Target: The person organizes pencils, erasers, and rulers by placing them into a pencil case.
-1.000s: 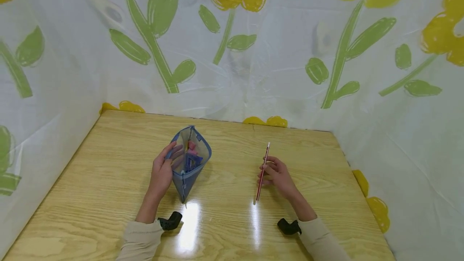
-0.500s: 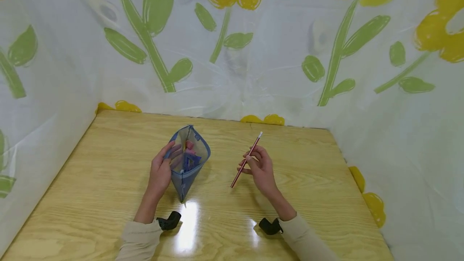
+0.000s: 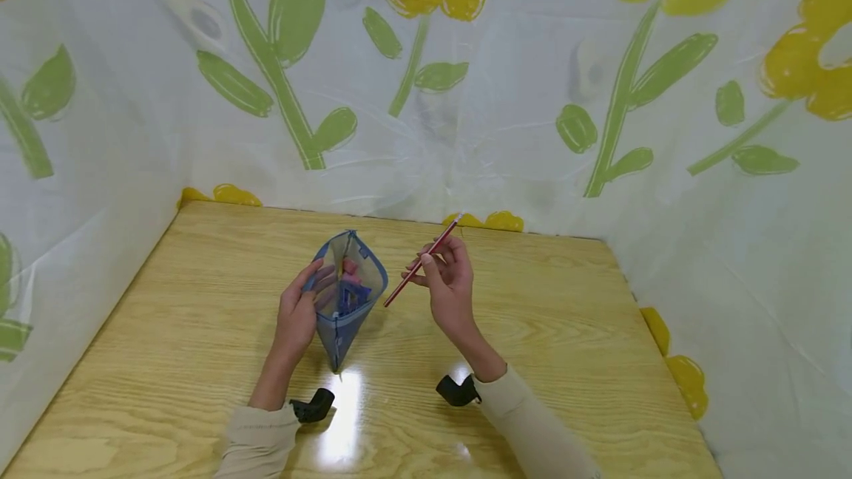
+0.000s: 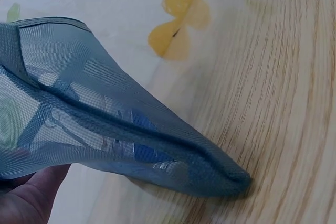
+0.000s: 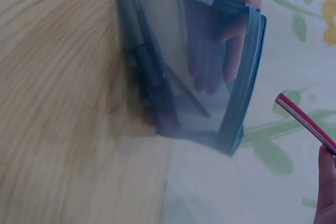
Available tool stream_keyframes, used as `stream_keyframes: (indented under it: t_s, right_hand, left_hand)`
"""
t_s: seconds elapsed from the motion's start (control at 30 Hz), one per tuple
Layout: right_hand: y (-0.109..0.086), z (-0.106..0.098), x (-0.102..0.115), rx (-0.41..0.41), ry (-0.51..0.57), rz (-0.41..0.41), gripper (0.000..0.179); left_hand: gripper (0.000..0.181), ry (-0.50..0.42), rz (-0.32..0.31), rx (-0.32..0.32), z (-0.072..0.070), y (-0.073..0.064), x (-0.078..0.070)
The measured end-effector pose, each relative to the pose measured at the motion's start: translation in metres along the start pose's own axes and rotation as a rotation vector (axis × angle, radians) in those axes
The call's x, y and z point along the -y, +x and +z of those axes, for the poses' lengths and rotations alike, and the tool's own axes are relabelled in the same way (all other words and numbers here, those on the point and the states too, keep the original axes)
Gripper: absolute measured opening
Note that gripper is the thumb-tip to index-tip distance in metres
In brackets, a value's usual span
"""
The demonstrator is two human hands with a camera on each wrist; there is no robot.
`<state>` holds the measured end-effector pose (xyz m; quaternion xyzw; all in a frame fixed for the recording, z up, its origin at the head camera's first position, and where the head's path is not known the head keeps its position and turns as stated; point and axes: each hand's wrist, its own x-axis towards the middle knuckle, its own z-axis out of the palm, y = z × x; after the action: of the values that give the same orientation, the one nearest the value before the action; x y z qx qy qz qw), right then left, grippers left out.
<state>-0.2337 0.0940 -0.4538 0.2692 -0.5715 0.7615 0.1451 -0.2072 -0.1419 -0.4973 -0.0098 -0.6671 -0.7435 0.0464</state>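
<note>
A blue mesh zip pencil pouch [image 3: 341, 335] stands with its mouth spread wide, gripped along its left side by my left hand [image 3: 296, 314]. Inside it show a pink block-like piece [image 3: 350, 273] and a blue triangular piece [image 3: 353, 296]. My right hand [image 3: 454, 294] pinches a red striped pencil [image 3: 403, 286] between thumb and fingers, slanted with its lower end just right of the pouch's rim. The right wrist view has the pencil's end [image 5: 302, 116] apart from the pouch mesh [image 5: 205, 77]. Through the mesh the left fingers are visible.
The pouch is over a light wood tabletop [image 3: 566, 361]. White sheets [image 3: 506, 131] printed with yellow flowers and green stems rise at the back and both sides. Each sleeve cuff has a black wrist device [image 3: 313, 405] beside it.
My right hand has moved left and away from me with the pencil, bringing it close to the pouch and tilting it further. My left hand and the pouch have stayed put.
</note>
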Motion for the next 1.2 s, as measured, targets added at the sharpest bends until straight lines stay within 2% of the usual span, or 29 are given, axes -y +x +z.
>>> stream_keyframes:
  t_s: [0.13,0.23,0.4,0.5,0.6,0.7,0.93,1.2]
  right_hand:
    - [0.007,0.017,-0.003,0.008,-0.01,-0.001,0.02]
    - [0.01,0.028,-0.007,0.029,-0.029,0.046,0.021]
    - [0.007,0.042,-0.019,0.09,-0.05,0.163,0.026]
    - [0.005,0.048,-0.024,0.142,-0.082,0.261,0.029]
    - [0.004,0.052,-0.025,0.207,-0.134,0.363,0.032]
    - [0.005,0.055,-0.025,0.254,-0.162,0.426,0.033]
    - [0.011,0.058,-0.022,0.304,-0.188,0.476,0.037]
    - [0.013,0.064,-0.023,0.332,-0.228,0.469,0.04]
  left_hand:
    - [0.056,-0.007,-0.002,0.006,0.0,-0.001,0.0]
    - [0.057,-0.004,0.014,0.012,0.001,0.0,0.0]
    - [0.056,-0.002,0.026,0.012,0.002,0.0,0.002]
    - [0.055,0.003,0.037,0.012,0.002,0.0,0.002]
    - [0.054,0.004,0.051,0.008,0.001,-0.001,0.002]
    - [0.054,0.001,0.054,0.004,0.001,-0.001,0.002]
    - [0.055,-0.006,0.049,0.015,0.0,0.001,0.003]
    - [0.056,-0.029,0.034,0.006,-0.001,0.001,0.0]
